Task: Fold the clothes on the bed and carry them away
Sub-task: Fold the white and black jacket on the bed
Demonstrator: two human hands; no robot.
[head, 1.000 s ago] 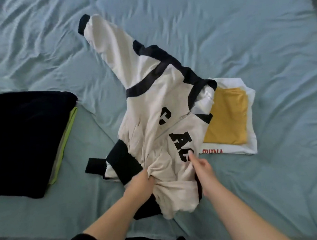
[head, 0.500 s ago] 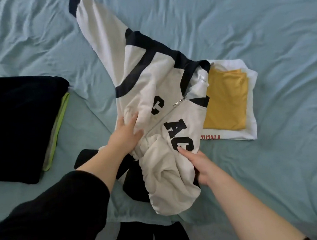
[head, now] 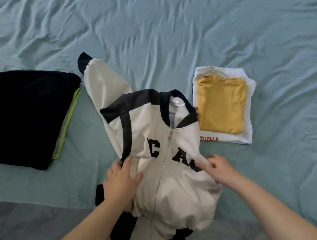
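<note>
At the far left of the wrinkled pale-blue bed sheet (head: 166, 25) lies a folded stack of dark navy clothing (head: 26, 117), with the edge of a lime-green garment (head: 70, 114) showing along its right side. Just to the right of that stack, a white zip-front jacket with black shoulder panels, collar and cuffs (head: 155, 138) lies front-up near the bed's near edge, its zipper closed and large black letters across its chest; one sleeve stretches up and to the left, ending in a black cuff close to the navy stack. The person's left hand (head: 120, 180) rests palm-down on the jacket's left side, fingers spread and the thumb pressing the fabric below the letter C. The right hand (head: 219, 167) is curled on the jacket's right edge, its fingers pinching a fold of the white cloth beside the letters. Further right, touching the jacket's shoulder, sits a folded white T-shirt with red lettering (head: 247, 138), and a folded mustard-yellow garment (head: 220, 104) lies on top of it.
</note>
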